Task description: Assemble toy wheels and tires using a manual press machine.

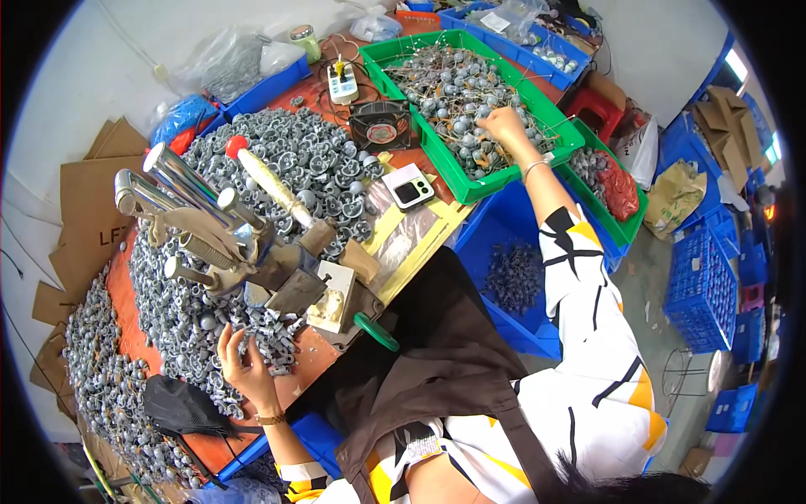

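My left hand (243, 363) rests on the near edge of a big heap of small grey metal parts (311, 164), its fingers curled around a few of them. A watch sits on that wrist. My right hand (504, 126) reaches far out into a green tray (457, 191) filled with round grey parts on thin wires (453, 88). Its fingers are closed down among those parts, and a bracelet sits on the wrist. Between my hands stands a hand press (281, 269) with chrome cylinders and a long lever ending in a red knob (238, 144).
A small black fan (380, 124), a white power strip (342, 82) and a white handheld device (408, 186) lie by the green tray. A blue bin (514, 273) with dark parts sits below the bench edge. Blue crates (701, 290) stand at right, cardboard (88, 202) at left.
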Demonstrator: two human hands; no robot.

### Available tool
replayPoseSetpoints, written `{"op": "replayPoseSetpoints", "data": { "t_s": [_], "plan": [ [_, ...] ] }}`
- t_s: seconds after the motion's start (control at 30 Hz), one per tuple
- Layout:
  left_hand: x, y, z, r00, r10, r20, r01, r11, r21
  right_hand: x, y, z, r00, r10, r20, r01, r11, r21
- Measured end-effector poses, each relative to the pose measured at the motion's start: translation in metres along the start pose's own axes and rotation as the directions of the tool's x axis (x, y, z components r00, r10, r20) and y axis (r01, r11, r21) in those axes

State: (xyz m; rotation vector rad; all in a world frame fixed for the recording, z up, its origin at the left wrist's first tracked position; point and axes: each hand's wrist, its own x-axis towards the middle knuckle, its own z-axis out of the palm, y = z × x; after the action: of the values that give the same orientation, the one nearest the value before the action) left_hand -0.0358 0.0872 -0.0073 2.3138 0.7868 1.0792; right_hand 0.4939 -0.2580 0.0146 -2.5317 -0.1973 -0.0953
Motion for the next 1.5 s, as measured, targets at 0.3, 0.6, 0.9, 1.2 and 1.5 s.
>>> {"op": "replayPoseSetpoints", "data": {
  "t_s": [0.3, 0.6, 0.9, 1.2, 1.5],
  "plan": [
    [-0.040, 0.049, 0.053, 0.981, 0.068, 0.181, 0.002, 0.933, -0.360, 0.013, -0.091, -0.093, 0.920, -0.242, -0.307, 0.379, 0.358, 0.853],
    [-0.034, 0.080, 0.080, 0.985, -0.057, 0.166, 0.106, 0.947, -0.304, 0.000, -0.082, -0.089, 0.942, -0.261, -0.211, 0.288, 0.308, 0.907],
    [-0.042, 0.063, 0.103, 0.995, -0.036, -0.093, -0.002, 0.924, -0.383, -0.211, -0.091, -0.063, 0.901, -0.432, 0.041, 0.007, 0.110, 0.994],
    [-0.036, 0.067, 0.094, 0.996, -0.066, 0.060, 0.083, 0.941, -0.328, -0.295, -0.088, -0.020, 0.826, -0.476, 0.301, -0.173, 0.295, 0.940],
    [-0.032, 0.078, 0.087, 0.994, 0.049, 0.097, -0.033, 0.986, -0.164, -0.296, -0.092, -0.017, 0.816, -0.513, 0.267, -0.004, 0.456, 0.890]
  ]
}}
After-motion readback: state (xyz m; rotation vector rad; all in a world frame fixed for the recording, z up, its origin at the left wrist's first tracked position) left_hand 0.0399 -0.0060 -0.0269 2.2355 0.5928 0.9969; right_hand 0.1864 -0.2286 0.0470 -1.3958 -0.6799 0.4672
